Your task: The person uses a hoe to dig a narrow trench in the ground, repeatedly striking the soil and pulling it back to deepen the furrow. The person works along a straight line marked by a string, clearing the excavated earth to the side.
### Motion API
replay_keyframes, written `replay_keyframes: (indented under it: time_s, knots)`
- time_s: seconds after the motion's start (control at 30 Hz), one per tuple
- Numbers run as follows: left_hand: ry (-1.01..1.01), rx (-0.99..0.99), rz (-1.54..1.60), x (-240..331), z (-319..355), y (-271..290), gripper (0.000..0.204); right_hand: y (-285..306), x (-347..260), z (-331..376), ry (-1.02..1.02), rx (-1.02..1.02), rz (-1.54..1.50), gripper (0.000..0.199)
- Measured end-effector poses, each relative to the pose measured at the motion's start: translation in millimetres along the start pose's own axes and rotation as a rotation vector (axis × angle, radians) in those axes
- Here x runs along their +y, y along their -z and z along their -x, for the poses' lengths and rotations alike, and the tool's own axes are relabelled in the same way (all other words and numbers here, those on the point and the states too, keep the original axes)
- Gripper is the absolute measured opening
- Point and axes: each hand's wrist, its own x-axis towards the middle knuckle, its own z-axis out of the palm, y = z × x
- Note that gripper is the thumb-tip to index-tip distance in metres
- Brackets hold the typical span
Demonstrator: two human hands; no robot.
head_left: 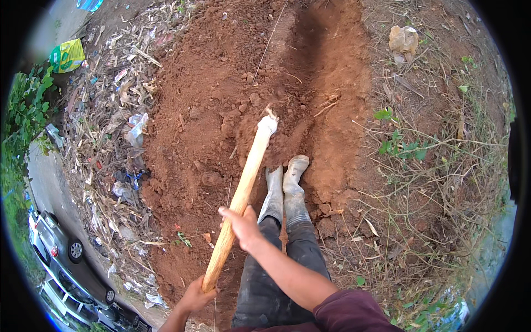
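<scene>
A hoe (238, 207) with a thick pale wooden handle slants across the middle, its far end wrapped in something white. The blade at that end is blurred and hard to tell from the red soil around it. My left hand (196, 296) is closed round the near end of the handle. Farther up, my right hand (243, 227) grips the shaft, thumb showing on its left side. Loose red soil (204, 127) lies in a heap left of the hoe. My feet, in muddy pale boots (295, 180), stand at the near end of a dug trench (337, 83).
A thin string (270, 41) runs along the trench's left side. Dry stalks and plastic litter (124, 133) border the soil heap. To the right are a stone (403, 41) and tangled dry vines (442, 166). Parked cars (72, 254) stand on a road at far left.
</scene>
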Motion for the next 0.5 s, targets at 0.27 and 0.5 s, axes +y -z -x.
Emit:
replay_keyframes:
  time_s: [0.27, 0.5]
  knots:
    - [-0.175, 0.275, -0.255, -60.9, -53.1, -57.7, 0.034, 17.9, 40.6, 9.6, 0.249, 0.083, 0.009, 0.035]
    - [-0.698, 0.248, -0.032, 257.1, -265.5, -120.4, 0.04, 120.4, -254.1, -113.6, 0.717, 0.44, 0.355, 0.055]
